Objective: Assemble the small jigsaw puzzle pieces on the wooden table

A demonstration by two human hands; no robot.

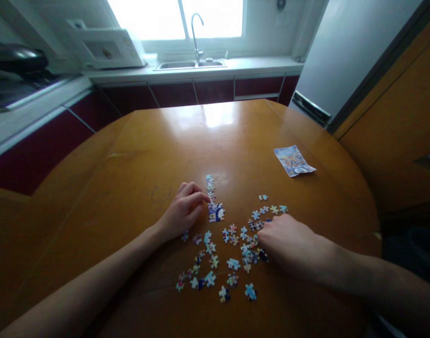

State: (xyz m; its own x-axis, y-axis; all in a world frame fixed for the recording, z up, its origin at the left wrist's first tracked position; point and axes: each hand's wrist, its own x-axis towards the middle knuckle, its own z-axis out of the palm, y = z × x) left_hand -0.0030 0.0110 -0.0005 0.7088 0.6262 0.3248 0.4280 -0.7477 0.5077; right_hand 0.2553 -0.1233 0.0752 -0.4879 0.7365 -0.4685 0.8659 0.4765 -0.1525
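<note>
A partly joined jigsaw puzzle [215, 212] lies on the table, with a narrow strip of joined pieces running away from its left side. My left hand [188, 205] rests beside it, index finger stretched to touch the strip's lower end and the other fingers loosely bent; I see nothing held in it. Among loose puzzle pieces [250, 256] to the right, my right hand [283, 239] is curled with its knuckles up. Its fingertips are hidden, so whatever they pinch does not show. More loose pieces [210, 279] spread across the table nearer to me.
A creased printed picture sheet [293, 161] lies on the wooden table [147, 150], off to the right. Beyond the table stand a counter with a sink [177, 65] and tap, a stove with a pan [17, 58] at left, and a fridge [355, 51] at right.
</note>
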